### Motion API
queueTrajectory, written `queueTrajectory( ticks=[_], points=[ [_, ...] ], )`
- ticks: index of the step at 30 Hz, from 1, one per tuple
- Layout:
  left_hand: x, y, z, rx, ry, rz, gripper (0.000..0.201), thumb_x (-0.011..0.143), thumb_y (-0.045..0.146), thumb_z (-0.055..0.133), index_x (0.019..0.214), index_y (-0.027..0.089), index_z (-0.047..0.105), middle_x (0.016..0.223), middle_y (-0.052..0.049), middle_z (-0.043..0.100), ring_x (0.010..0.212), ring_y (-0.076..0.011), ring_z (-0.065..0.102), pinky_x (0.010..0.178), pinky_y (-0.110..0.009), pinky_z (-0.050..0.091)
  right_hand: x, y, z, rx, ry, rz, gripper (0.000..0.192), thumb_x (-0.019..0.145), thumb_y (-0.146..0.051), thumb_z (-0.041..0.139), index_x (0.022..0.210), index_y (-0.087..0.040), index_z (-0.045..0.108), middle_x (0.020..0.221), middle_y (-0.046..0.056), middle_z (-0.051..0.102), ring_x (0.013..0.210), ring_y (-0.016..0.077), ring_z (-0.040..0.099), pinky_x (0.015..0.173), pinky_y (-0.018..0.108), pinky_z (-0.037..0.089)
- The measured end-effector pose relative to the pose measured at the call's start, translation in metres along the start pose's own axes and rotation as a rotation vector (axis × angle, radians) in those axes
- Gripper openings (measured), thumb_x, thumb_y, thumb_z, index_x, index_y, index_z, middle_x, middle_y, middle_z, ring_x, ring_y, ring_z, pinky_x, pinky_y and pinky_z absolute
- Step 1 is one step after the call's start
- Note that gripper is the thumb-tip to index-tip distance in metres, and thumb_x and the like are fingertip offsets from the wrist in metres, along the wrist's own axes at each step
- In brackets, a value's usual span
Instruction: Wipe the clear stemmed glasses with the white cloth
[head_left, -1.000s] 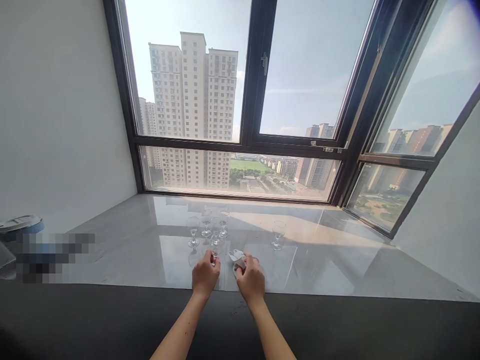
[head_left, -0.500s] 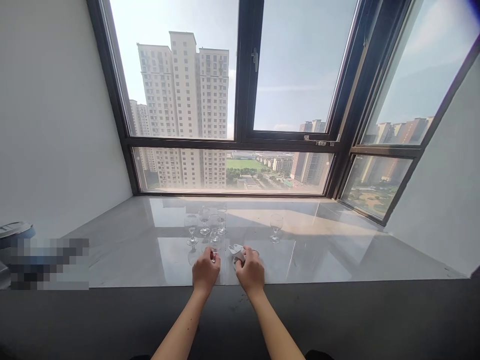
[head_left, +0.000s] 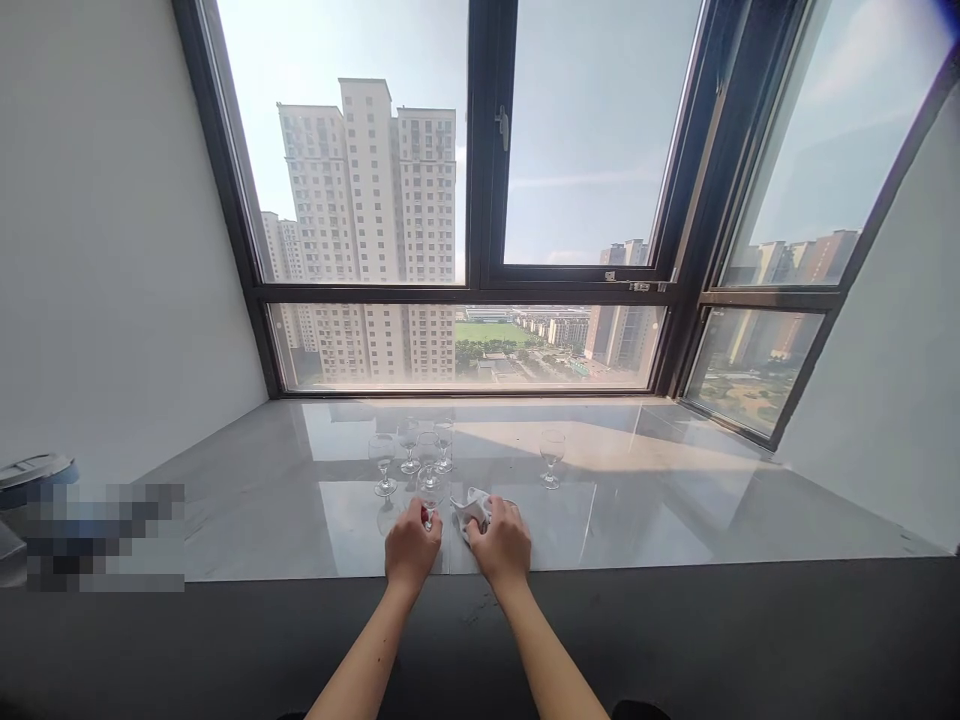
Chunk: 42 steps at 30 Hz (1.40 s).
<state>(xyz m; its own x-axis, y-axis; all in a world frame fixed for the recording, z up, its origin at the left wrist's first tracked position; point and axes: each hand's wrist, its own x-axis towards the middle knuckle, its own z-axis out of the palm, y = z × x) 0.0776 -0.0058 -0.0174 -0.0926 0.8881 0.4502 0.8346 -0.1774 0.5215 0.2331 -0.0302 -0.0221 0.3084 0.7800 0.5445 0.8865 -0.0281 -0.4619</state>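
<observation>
My left hand (head_left: 413, 538) is closed at the front of the pale sill, fingers pinched around a clear stemmed glass (head_left: 430, 496) that is mostly hidden by the fingers. A small red patch shows between the thumb and fingers; I cannot make out what it is. Beside it, my right hand (head_left: 501, 540) is closed on a crumpled white cloth (head_left: 472, 510), whose loose folds stick out toward the left hand. Just beyond the left hand, several clear stemmed glasses stand upright in a cluster, including one at its left (head_left: 382, 455). Another stemmed glass (head_left: 552, 452) stands alone farther right.
The glossy tiled sill (head_left: 255, 520) reflects the window and ends at a front edge near my wrists. A dark window frame (head_left: 480, 295) rises behind the glasses. At far left lies a blue-and-white object (head_left: 37, 475), beside a blurred-out patch.
The white cloth has shifted slightly left and spread wider, toward the left hand. Both hands stay nearly in place, the left still on the glass. The view has tilted slightly.
</observation>
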Motion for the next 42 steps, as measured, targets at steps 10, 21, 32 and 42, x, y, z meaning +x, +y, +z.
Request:
queueTrajectory(
  ticks=[10,21,32,42],
  points=[
    [0.001,0.000,0.001,0.059,0.018,0.042,0.019,0.084,0.035,0.047,0.073,0.021,0.049,0.070,-0.001,0.057,0.067,-0.0147,0.052,0.057,-0.023,0.025,-0.001,0.001,-0.008,0.159,-0.128,-0.109,0.050,0.075,-0.036,0.060,0.122,-0.021,0.051,0.105,0.008,0.061,0.098,0.0235,0.057,0.079,0.029,0.040],
    [0.000,0.001,0.000,0.095,-0.001,0.065,0.022,0.087,0.036,0.043,0.071,0.021,0.048,0.070,-0.001,0.056,0.065,-0.0143,0.051,0.056,-0.023,0.025,0.015,0.010,-0.004,0.473,-0.057,0.135,0.036,0.078,-0.021,0.048,0.114,-0.021,0.055,0.102,0.009,0.066,0.095,0.0238,0.061,0.078,0.030,0.044],
    [0.000,0.005,-0.008,0.076,-0.169,0.202,0.016,0.091,0.023,0.038,0.091,0.019,0.053,0.089,-0.008,0.061,0.083,-0.0189,0.058,0.065,-0.027,0.034,0.038,-0.072,-0.039,0.585,-0.089,-0.288,0.050,0.074,-0.006,0.045,0.121,-0.021,0.053,0.117,0.008,0.061,0.112,0.0202,0.054,0.092,0.030,0.043],
    [0.001,0.007,-0.007,-0.041,-0.157,0.227,0.022,0.096,0.025,0.028,0.087,0.020,0.048,0.081,-0.004,0.058,0.073,-0.0151,0.054,0.064,-0.025,0.034,0.045,-0.027,0.005,0.947,-0.115,0.306,0.026,0.081,-0.027,0.044,0.104,-0.018,0.052,0.093,0.007,0.067,0.082,0.0182,0.063,0.073,0.027,0.048]
  ],
)
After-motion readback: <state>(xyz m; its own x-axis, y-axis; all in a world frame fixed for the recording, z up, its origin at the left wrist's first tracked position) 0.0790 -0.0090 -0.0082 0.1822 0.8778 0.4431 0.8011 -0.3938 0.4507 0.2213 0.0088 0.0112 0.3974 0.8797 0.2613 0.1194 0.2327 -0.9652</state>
